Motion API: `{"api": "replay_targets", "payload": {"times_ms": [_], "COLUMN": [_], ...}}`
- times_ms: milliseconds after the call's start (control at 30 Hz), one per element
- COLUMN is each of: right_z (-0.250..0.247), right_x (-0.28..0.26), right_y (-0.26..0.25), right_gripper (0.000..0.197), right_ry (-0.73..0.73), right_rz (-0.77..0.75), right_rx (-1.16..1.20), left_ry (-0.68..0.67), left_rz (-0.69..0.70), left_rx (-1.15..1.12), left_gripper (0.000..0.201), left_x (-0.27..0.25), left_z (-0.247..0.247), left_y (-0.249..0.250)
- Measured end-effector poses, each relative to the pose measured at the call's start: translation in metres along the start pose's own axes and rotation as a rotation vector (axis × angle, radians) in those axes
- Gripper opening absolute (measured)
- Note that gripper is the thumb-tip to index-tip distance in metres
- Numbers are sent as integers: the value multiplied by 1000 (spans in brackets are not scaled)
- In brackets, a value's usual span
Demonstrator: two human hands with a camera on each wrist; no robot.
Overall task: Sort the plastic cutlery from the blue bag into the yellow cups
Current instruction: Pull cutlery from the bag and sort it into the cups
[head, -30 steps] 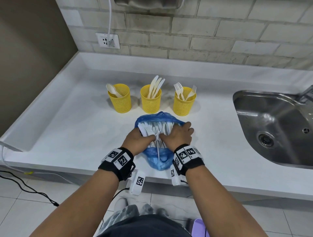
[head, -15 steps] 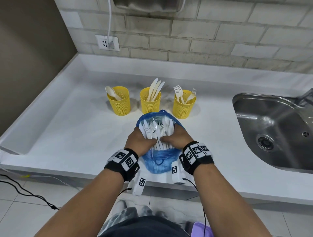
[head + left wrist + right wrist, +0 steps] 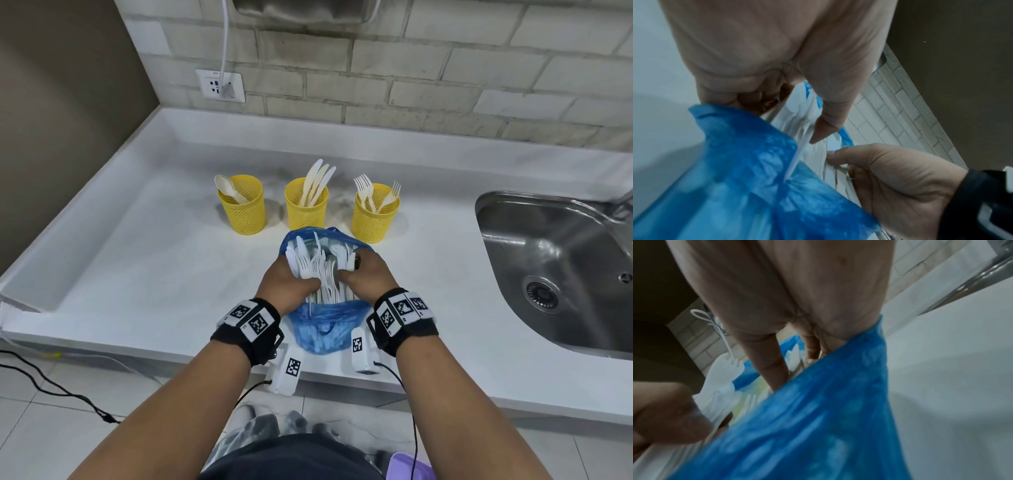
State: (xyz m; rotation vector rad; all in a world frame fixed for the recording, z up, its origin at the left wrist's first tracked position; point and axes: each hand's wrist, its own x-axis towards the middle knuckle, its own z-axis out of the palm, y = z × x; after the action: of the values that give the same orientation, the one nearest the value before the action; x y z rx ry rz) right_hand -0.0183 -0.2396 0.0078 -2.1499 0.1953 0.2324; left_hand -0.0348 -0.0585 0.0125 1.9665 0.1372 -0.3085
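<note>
Three yellow mesh cups stand in a row on the white counter: the left cup (image 3: 244,207) holds spoons, the middle cup (image 3: 306,207) knives, the right cup (image 3: 375,216) forks. In front of them the blue bag (image 3: 325,330) hangs partly over the counter's front edge. A thick bundle of white plastic cutlery (image 3: 320,270) sticks out of its mouth. My left hand (image 3: 289,282) grips the bundle from the left, thumb on top, fingers curled under the bag's rim (image 3: 731,123). From the right, my right hand (image 3: 366,277) holds the bundle too, its thumb pressing down on the pieces.
A steel sink (image 3: 561,267) is sunk into the counter at the right. A raised white rim (image 3: 102,192) runs along the left and back. On the brick wall is a socket (image 3: 221,85) with a plugged-in cable. Black cables lie on the floor at the lower left.
Both hands have closed in round the bundle and tipped it up. The bag has slid down toward the counter's front edge, baring more of the cutlery.
</note>
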Motion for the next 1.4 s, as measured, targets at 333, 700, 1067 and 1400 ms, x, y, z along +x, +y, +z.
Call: {"api": "replay_targets", "payload": {"times_ms": [333,700,1067,1400], "right_z": [-1,-1,-13,-27], "right_x": [3,-3,-6,7], "right_y": [-3,-4,-4,-33], "right_gripper": [20,21,28,11], "right_ry": [-119,-73,-54,187], "right_rz": [102,-44,-303,-355], "right_rx": [116,10,-68,184], "left_ry": [32,-12,13,-67], "left_rz": [11,10,57,200], "left_rx": [0,-130,-137,-257], "left_gripper": [20,22,22,42], "left_x": [2,6,11,7], "left_z": [4,10,14,17], "left_y": [1,4,1,24]}}
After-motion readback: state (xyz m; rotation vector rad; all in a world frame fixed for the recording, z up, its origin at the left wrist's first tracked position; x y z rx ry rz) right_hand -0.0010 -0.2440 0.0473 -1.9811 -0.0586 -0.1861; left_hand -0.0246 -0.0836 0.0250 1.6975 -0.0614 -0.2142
